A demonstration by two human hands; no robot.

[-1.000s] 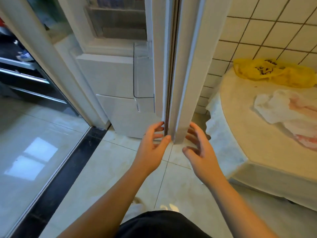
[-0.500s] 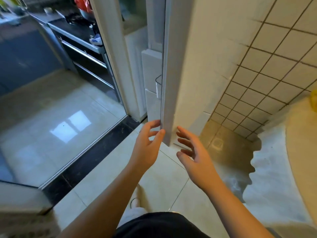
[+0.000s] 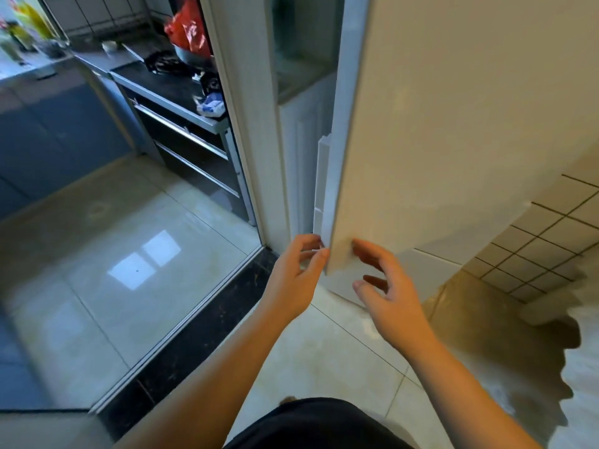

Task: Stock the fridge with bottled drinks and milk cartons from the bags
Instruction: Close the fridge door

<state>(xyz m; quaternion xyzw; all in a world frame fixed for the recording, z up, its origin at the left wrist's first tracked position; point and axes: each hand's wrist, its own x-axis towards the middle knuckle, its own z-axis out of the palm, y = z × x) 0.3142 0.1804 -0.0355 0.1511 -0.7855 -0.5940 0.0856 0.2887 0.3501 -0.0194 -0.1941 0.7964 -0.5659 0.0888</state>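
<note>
The fridge door (image 3: pixel 437 140) fills the upper right of the head view, seen almost edge-on, its plain pale front facing right. A narrow stepped strip of its inner lining (image 3: pixel 322 176) shows along its left edge. Both of the person's hands are at the door's bottom corner.

The left hand (image 3: pixel 291 277) is on the door's left side. Its fingers (image 3: pixel 306 243) curl in toward the inner lining and the thumb (image 3: pixel 319 259) tip rests on the door's edge, so the hand lightly pinches that edge.

The right hand (image 3: pixel 392 299) is on the front side with its fingers (image 3: pixel 363 249) spread wide and loosely bent, holding nothing. The topmost fingertip is at the door's front face near the corner; whether it touches cannot be told.

Just left of the door stands a white door frame (image 3: pixel 249 124), and a black threshold strip (image 3: pixel 201 322) runs from its foot across the glossy tiled floor (image 3: pixel 113 238). Beyond the frame is a kitchen: a dark hob (image 3: pixel 168 82) over drawers with metal handles (image 3: pixel 184 147), a grey counter (image 3: pixel 97 61) beside it, and a red bag (image 3: pixel 188 29) at the back of the hob. What the bag holds cannot be seen. A tiled wall (image 3: pixel 544 241) shows low on the right.
</note>
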